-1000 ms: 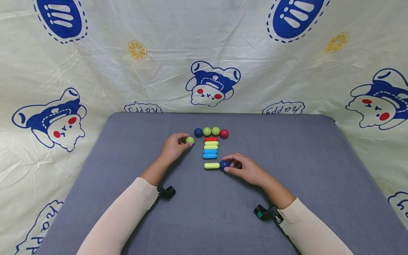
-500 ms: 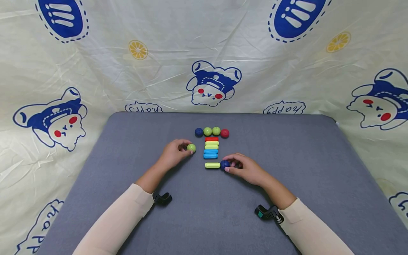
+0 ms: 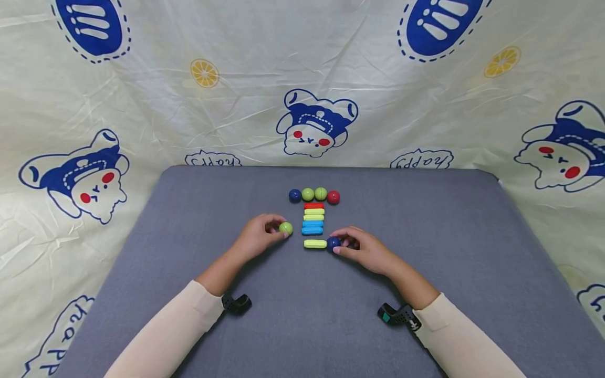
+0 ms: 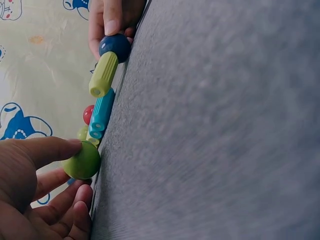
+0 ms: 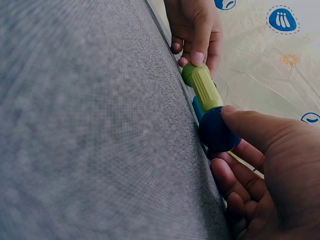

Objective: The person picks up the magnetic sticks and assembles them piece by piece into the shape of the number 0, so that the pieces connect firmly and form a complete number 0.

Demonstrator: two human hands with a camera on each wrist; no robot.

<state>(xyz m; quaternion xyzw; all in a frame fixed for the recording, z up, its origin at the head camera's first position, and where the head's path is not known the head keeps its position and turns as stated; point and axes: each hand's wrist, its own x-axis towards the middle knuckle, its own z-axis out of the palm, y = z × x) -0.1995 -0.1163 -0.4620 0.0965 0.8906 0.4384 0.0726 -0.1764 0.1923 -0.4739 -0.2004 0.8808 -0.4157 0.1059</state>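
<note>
Your left hand [image 3: 257,237] pinched a green ball [image 3: 285,228] between thumb and fingertips, down at the grey mat [image 3: 189,220] and just left of the stacked sticks; the left wrist view showed the thumb over the top of the ball [image 4: 82,161] and the fingers curled beneath it. Your right hand [image 3: 364,249] gripped a dark blue ball [image 3: 333,242] with thumb and fingers curled round it, and that ball touched the right end of a lime green stick [image 3: 314,243] lying flat on the mat. In the right wrist view the blue ball [image 5: 215,131] sat against the stick [image 5: 202,86], whose far end pointed toward your left hand [image 5: 195,25]. Just behind the lime stick lay a close stack of sticks [image 3: 313,218]: blue nearest you, then blue, lime and red. Beyond the stack stood a row of four balls [image 3: 314,195], side by side: dark blue, green, green, red. A printed cloth [image 3: 302,79] with bears and lemons hung behind the mat.
</note>
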